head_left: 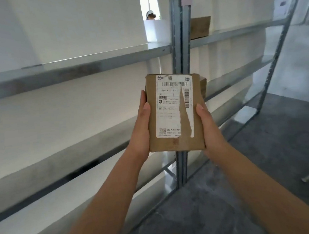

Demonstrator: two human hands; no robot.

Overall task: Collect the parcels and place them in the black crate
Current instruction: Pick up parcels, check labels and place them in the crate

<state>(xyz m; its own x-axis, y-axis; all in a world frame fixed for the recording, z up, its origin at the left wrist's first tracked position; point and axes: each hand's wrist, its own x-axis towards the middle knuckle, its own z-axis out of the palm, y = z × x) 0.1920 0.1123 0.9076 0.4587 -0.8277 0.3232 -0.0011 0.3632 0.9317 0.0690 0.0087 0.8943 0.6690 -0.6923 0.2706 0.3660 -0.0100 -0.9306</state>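
A brown cardboard parcel with a torn white shipping label is held upright in front of the metal shelving, between both hands. My left hand grips its left edge, thumb on the front face. My right hand grips its right edge, thumb on the front as well. Another brown parcel peeks out behind it on a shelf. A further cardboard parcel sits on the upper shelf to the right of the upright. No black crate is in view.
Grey metal shelves run across the left and centre, with a vertical steel upright in the middle. A grey concrete floor lies to the right. A person is partly visible far behind the shelving.
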